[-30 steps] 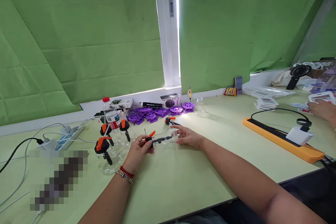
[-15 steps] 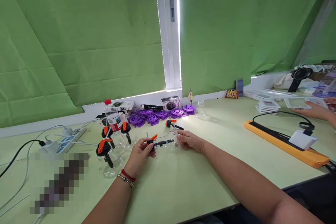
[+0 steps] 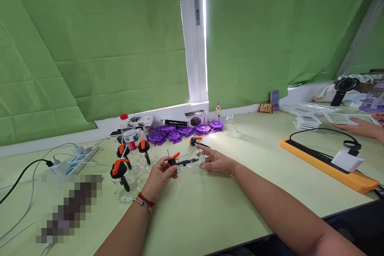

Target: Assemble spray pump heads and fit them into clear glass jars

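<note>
One clear bottle (image 3: 192,165), on its side above the table (image 3: 228,216), between both hands. Left hand (image 3: 161,173): closed, thumb and fingers pinching the bottle's black cap with orange lever (image 3: 172,162). Right hand (image 3: 218,161): half open, fingers loosely curved at the base end; firmness of hold cannot be told. Three capped bottles (image 3: 123,197), upright, left of the hands. One loose cap (image 3: 193,141), just behind the right hand. Several purple parts (image 3: 203,129), farther back.
</note>
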The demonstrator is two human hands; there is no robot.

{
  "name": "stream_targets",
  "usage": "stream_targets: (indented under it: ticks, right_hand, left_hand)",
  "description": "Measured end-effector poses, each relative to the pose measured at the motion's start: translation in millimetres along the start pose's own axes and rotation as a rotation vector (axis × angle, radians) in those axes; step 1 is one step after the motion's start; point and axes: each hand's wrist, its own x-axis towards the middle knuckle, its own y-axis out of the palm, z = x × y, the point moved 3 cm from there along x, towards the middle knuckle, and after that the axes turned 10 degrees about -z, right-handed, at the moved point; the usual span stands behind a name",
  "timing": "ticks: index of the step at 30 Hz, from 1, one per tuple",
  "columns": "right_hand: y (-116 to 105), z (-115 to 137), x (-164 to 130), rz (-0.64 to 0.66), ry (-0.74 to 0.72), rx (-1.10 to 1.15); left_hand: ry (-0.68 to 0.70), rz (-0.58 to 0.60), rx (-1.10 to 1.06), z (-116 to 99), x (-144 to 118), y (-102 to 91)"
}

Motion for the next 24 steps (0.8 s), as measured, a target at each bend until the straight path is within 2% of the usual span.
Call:
stream_targets:
  ticks: [9,24]
  right_hand:
    - [0.0,2.9,-1.4,-0.024,0.000,-0.001]
    - [1.8,1.4,-0.1,-0.032,0.033,0.078]
  left_hand:
    - [-0.018,0.014,0.040,0.4,-2.8,1.9]
    - [0.068,0.029,0.112,1.3,-0.9,3.6]
